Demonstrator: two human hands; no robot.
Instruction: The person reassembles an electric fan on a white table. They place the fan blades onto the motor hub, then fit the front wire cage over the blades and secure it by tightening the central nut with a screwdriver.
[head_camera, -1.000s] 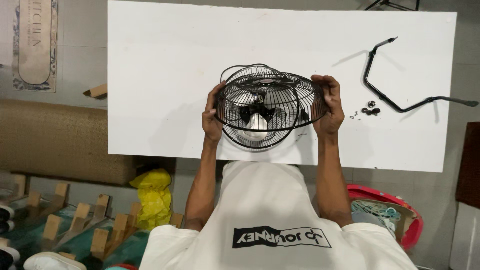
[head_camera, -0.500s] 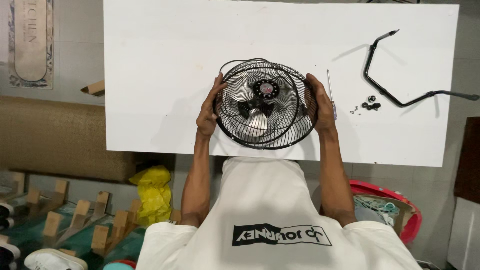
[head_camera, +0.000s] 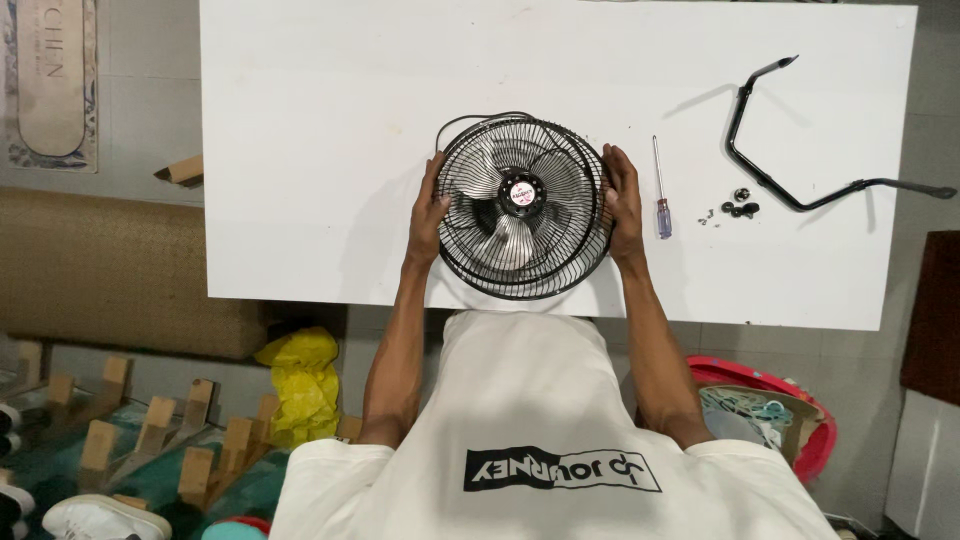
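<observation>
A round black wire-cage fan (head_camera: 523, 205) with silver blades and a red-and-white hub lies face up near the front edge of the white table (head_camera: 300, 150). My left hand (head_camera: 429, 215) grips the cage's left rim and my right hand (head_camera: 624, 200) grips its right rim. A thin black cable arcs out behind the top of the cage. Just right of my right hand lies a small screwdriver (head_camera: 660, 195) with a blue handle.
A bent black metal bracket (head_camera: 790, 185) lies at the table's right, with small black screws and knobs (head_camera: 738, 208) beside it. On the floor are a yellow bag (head_camera: 300, 375), wooden racks (head_camera: 150, 440), a red basin (head_camera: 770, 400) and a woven mat (head_camera: 100, 265).
The fan was held tilted with its grille turned away; it has been turned and now rests flat, face up. Both hands stay on its rim. The screwdriver has come into view.
</observation>
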